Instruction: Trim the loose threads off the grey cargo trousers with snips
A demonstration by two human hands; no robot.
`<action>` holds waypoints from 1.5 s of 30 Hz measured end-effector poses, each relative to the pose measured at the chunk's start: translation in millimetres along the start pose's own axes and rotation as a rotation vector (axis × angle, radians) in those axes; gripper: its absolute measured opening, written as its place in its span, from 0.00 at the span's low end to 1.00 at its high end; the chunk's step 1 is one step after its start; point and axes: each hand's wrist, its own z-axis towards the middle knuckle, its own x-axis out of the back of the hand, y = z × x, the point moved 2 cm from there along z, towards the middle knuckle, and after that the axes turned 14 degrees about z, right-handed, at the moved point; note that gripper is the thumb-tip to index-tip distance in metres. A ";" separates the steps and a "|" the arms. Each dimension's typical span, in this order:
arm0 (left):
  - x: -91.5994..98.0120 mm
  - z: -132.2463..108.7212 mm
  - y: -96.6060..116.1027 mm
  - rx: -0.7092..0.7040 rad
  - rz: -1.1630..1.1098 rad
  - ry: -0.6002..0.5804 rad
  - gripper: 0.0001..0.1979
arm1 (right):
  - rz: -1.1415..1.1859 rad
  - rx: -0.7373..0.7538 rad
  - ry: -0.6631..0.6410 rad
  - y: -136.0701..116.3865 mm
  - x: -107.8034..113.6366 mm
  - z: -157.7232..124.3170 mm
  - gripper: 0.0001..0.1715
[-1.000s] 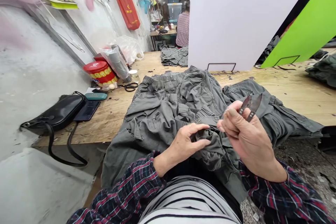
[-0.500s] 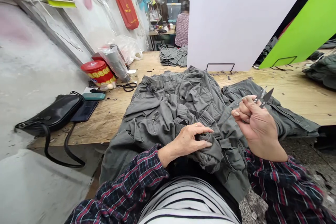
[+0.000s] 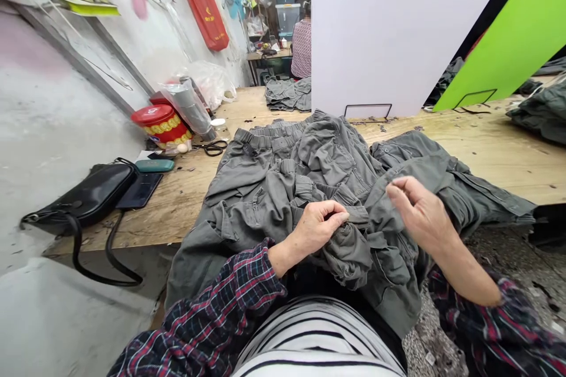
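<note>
Grey cargo trousers (image 3: pixel 283 188) lie bunched across the wooden table edge and my lap. My left hand (image 3: pixel 316 227) is closed, its fingers pinching a fold of the grey fabric near the middle of the heap. A little to the right, my right hand (image 3: pixel 420 212) hovers just above the cloth with its fingers curled and pinched together. It is slightly blurred, and no blades show from it now. Both wrists wear plaid sleeves.
A black handbag (image 3: pixel 84 197), a phone (image 3: pixel 139 190) and a teal case (image 3: pixel 154 165) lie at the left of the plywood table (image 3: pixel 508 159). Behind them are a red tin (image 3: pixel 161 123), black scissors (image 3: pixel 214 147), more grey garments (image 3: pixel 287 93), and a white panel (image 3: pixel 389 29). A person (image 3: pixel 302 47) sits far back.
My right hand came down and slightly left toward the cloth, and the thread snips that stuck out of it no longer show. My left hand curled tighter on the fold.
</note>
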 end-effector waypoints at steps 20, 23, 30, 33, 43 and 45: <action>2.6 9.8 3.0 0.033 -0.087 -0.163 0.08 | 0.199 -0.239 -0.783 11.5 -37.5 -14.2 0.30; 2.1 8.9 -0.7 0.032 -0.101 -0.168 0.09 | 0.229 -0.247 -0.797 11.8 -36.4 -12.2 0.30; 12.0 -5.7 -6.1 0.111 -0.408 0.030 0.09 | 0.274 -0.179 -0.420 14.2 -27.3 -41.9 0.21; 26.2 -26.6 -5.7 0.090 -0.726 -0.001 0.11 | 0.183 -0.040 -0.264 16.8 -41.9 -67.3 0.15; 51.4 -119.0 -87.7 0.490 -0.045 -0.724 0.12 | -0.426 0.032 0.537 43.1 38.7 -55.6 0.16; 40.3 -108.0 -88.5 0.539 -0.141 -0.434 0.15 | -0.290 0.163 0.319 26.8 20.2 -53.1 0.18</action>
